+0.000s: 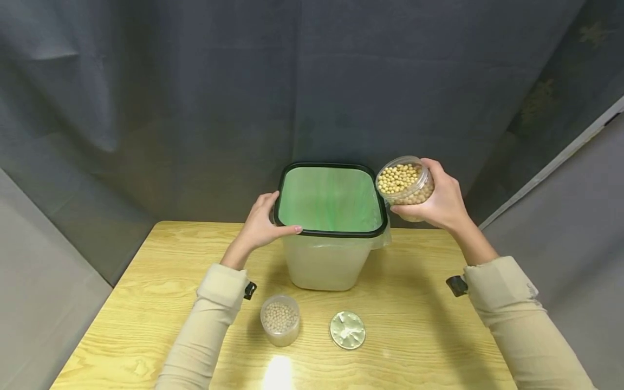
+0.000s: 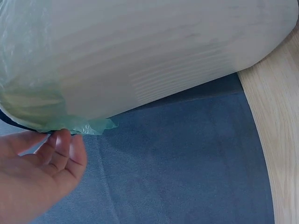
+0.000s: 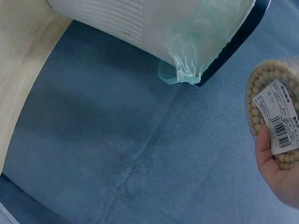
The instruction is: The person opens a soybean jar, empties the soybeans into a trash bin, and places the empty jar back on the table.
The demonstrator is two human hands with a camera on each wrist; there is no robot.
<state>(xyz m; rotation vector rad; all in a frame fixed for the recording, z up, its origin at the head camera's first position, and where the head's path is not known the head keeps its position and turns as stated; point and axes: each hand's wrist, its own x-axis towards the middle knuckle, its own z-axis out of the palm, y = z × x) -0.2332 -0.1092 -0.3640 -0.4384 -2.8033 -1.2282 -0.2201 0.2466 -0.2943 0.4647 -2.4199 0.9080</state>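
My right hand (image 1: 441, 200) grips a clear plastic jar (image 1: 420, 190) full of small round yellowish balls, tilted with its open mouth toward the bin's right rim. A white barcode label (image 3: 279, 116) shows on the jar's base in the right wrist view. At the bin's left side, my left hand (image 1: 258, 222) holds the black rim (image 1: 336, 234), thumb along the front edge and fingers at the outer side. The whitish trash bin (image 1: 324, 265) stands upright, lined with a green plastic bag (image 1: 331, 197). In the left wrist view, curled fingertips (image 2: 77, 154) meet the rim and bag edge.
A second clear jar (image 1: 281, 330) of pale round balls stands on the wooden table (image 1: 190, 260) in front of the bin. To its right lies a round, shiny lid (image 1: 348, 330). A dark grey curtain (image 1: 205, 108) hangs behind the table.
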